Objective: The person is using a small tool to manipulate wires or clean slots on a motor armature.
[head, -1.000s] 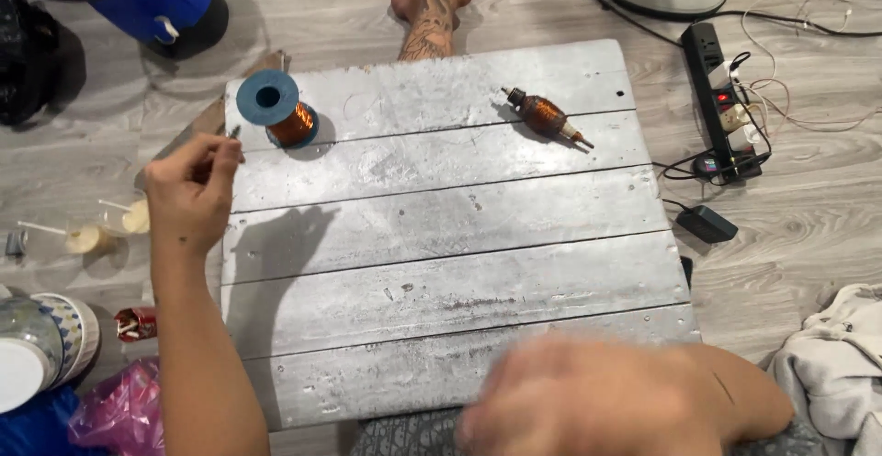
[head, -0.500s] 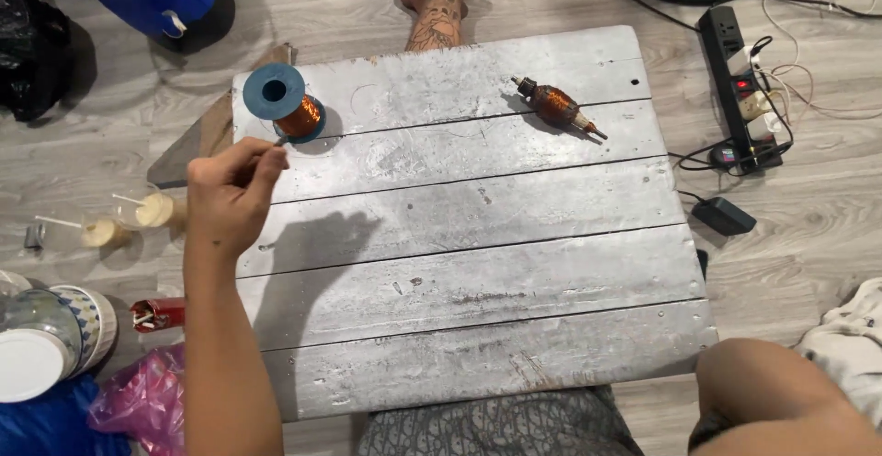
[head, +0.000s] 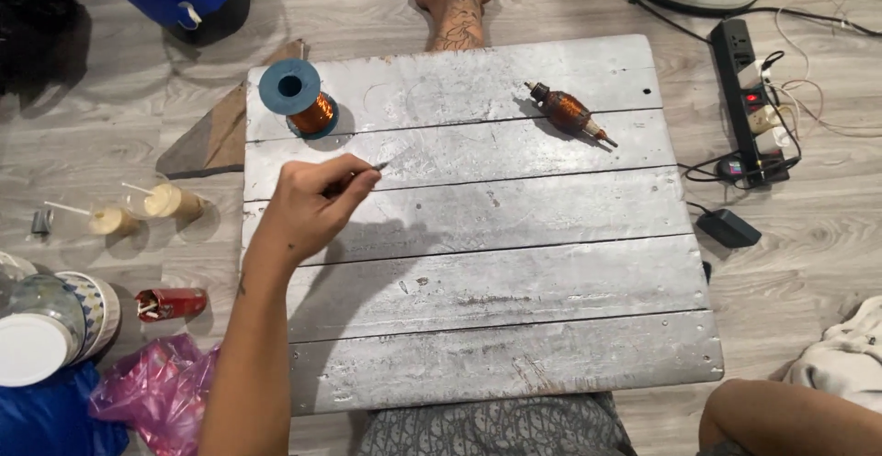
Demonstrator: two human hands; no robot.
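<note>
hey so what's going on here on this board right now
A person sits on the floor at a silver plank board. Their left hand pinches a small thin tool, its tip over the board's second plank. The right hand is out of view. A blue spool of copper wire stands at the far left corner, and a small motor armature with copper windings lies untouched toward the far right.
</note>
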